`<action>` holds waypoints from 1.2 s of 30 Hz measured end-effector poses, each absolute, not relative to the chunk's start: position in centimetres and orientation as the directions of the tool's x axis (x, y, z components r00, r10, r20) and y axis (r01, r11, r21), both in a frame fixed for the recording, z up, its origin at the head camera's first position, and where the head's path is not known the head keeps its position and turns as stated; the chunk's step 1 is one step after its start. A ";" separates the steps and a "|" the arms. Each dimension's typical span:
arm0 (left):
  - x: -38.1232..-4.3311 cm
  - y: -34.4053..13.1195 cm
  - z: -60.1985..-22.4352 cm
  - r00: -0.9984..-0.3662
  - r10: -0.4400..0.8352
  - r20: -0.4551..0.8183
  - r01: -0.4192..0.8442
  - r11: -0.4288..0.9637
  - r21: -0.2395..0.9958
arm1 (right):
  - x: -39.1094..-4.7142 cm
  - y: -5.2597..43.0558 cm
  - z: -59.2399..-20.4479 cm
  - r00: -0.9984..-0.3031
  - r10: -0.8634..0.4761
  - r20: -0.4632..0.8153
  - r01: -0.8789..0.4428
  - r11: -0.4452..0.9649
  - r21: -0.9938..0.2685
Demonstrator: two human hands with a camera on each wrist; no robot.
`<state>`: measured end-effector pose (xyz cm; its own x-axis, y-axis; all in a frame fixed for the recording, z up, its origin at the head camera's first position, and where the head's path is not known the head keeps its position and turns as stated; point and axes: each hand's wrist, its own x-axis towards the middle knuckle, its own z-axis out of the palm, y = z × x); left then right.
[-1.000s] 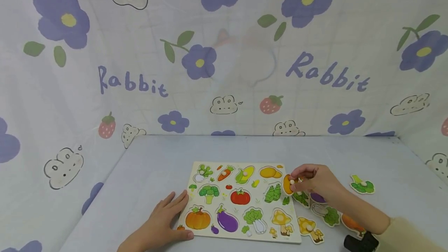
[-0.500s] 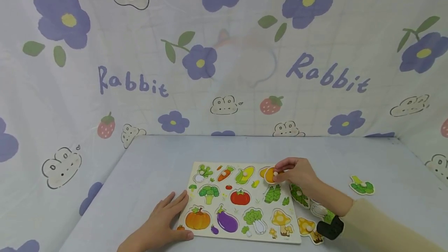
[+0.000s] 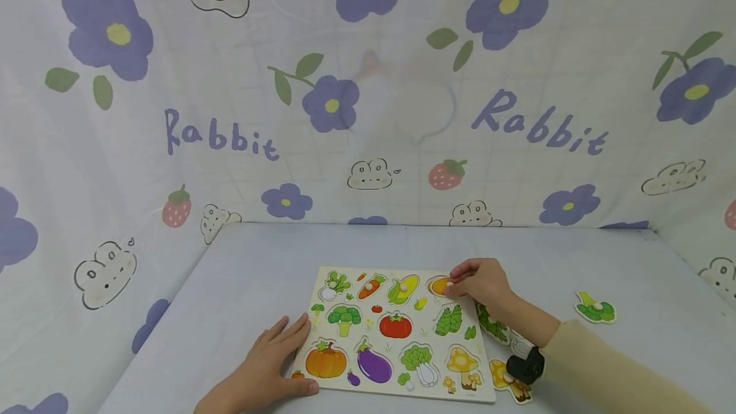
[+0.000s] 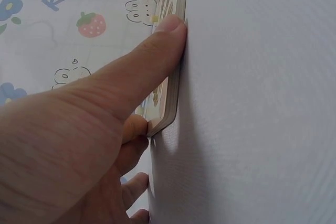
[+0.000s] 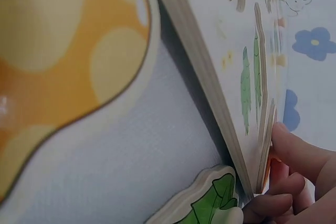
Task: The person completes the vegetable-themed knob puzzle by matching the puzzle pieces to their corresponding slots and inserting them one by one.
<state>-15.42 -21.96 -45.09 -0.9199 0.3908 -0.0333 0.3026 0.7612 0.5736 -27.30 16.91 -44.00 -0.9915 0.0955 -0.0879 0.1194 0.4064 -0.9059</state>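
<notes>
A wooden vegetable puzzle board (image 3: 424,328) lies flat on the table. My left hand (image 3: 264,360) rests against its near left corner, fingers spread along the left side. In the left wrist view the thumb (image 4: 147,56) presses on the board's front edge. With thumb and fingertips, my right hand (image 3: 480,283) pinches an orange-yellow potato puzzle piece (image 3: 439,285) over the potato recess at the far right corner. The right wrist view has that piece (image 5: 266,153) tilted close over the board, partly hidden by the fingers. Turnip (image 3: 331,292), carrot (image 3: 371,287) and corn (image 3: 404,289) pieces with knobs sit in the back row.
Right of the board lie loose pieces: a green asparagus (image 3: 491,324), a bok choy partly hidden under the right arm (image 3: 520,342), and a yellow mushroom (image 3: 499,372). A broccoli piece (image 3: 595,308) lies farther right. A printed curtain (image 3: 402,114) hangs behind the table.
My right hand has carried the potato piece leftward from beside the board to over its recess, and lowered it there. The left hand has stayed in place.
</notes>
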 end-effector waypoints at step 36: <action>-15.4 -21.7 -44.9 -0.929 0.360 -0.085 0.250 0.781 0.573 | -28.2 16.6 -44.7 -0.993 0.076 -0.088 0.112 0.433 -0.894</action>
